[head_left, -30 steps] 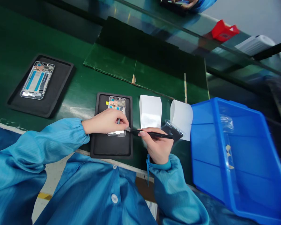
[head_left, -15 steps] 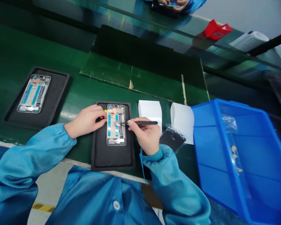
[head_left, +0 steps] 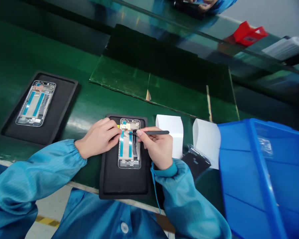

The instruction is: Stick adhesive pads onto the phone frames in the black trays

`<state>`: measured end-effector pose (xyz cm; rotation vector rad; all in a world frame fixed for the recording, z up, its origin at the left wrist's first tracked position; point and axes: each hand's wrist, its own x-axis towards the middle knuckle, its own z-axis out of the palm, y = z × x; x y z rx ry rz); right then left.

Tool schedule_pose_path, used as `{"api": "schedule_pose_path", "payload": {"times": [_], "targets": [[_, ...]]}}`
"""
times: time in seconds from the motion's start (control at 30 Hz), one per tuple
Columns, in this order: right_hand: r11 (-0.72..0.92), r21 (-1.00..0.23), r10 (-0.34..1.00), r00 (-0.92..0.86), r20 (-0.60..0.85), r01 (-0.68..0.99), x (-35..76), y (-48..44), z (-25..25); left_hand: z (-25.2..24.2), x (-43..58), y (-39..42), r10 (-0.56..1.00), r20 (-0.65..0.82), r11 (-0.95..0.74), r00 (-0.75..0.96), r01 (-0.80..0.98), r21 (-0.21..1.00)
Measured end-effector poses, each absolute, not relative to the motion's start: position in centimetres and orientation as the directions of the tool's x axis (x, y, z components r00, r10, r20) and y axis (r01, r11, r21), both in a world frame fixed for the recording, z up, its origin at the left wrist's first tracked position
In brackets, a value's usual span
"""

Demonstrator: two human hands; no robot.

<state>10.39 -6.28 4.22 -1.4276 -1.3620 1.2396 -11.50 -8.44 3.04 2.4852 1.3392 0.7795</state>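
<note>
The person's left hand [head_left: 98, 138] lies curled at the left long edge of an open metal smartphone frame with blue strips [head_left: 129, 156], its fingertips [head_left: 117, 131] against that edge; whether it is gripping the frame or only steadying it, I cannot tell. The right hand [head_left: 156, 147] pinches slim black tweezers [head_left: 156, 132] like a pen, their tips reaching over the upper part of the frame beside a blue strip.

The frame lies upright on a black rubber tray [head_left: 126, 187], near the middle of the tray's upper half, with a small yellow tab [head_left: 118, 126] just beside its top-left corner. The tray sits at the near edge of a long green table [head_left: 47, 49]. Further left, a second black rubber tray [head_left: 63, 106] carries a similar smartphone frame [head_left: 36, 103].

To the right of the hands, two curled white paper sheets [head_left: 169, 132] [head_left: 206, 142] lie on the table, with a dark plastic pouch [head_left: 195, 161] at the foot of the second sheet. A bright blue plastic bin [head_left: 262, 186] stands at the right, overlapping the table's far corner. A flat green mat [head_left: 119, 74] lies beyond the trays. Both arms wear light blue ribbed smock sleeves [head_left: 35, 179].
</note>
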Motion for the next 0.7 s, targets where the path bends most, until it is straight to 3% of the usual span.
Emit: {"api": "schedule_pose_path", "payload": {"times": [0.7], "targets": [[-0.088, -0.967, 0.995, -0.023, -0.096, 0.239, 10.25, -6.81, 3.95, 3.02, -11.52, -8.67, 0.83, 0.323, -0.556, 0.454, 0.716, 0.423]]}}
